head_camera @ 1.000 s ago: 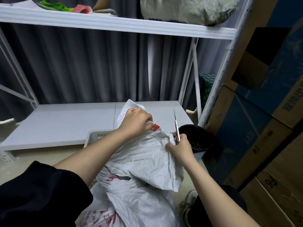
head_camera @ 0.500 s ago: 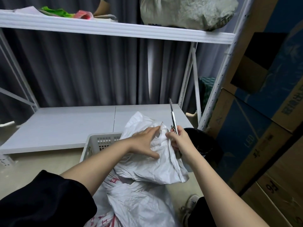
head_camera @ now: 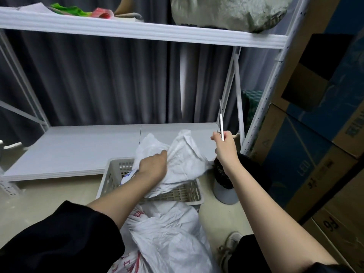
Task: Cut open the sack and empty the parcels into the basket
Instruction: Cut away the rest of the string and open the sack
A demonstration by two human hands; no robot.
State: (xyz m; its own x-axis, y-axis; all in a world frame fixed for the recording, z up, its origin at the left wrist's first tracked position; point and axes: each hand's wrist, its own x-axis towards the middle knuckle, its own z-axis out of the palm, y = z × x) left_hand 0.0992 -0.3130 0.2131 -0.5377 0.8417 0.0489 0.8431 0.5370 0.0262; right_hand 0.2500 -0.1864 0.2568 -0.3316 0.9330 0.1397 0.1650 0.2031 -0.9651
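L arm reaches fwd from lower left, black sleeve (head_camera: 55, 239) pushed up to elbow, forearm bare. L hand (head_camera: 152, 166) back-up, fingers curled into white sack (head_camera: 183, 160), gripping a fold. R arm bare, extends from lower right up and fwd, wrist raised. R hand (head_camera: 224, 143) held higher than L and apart from the sack, fingers closed round scissors (head_camera: 221, 123), blades pointing up, thumb toward L. Hands well apart. One shoe (head_camera: 229, 247) shows near bottom edge, by R forearm.
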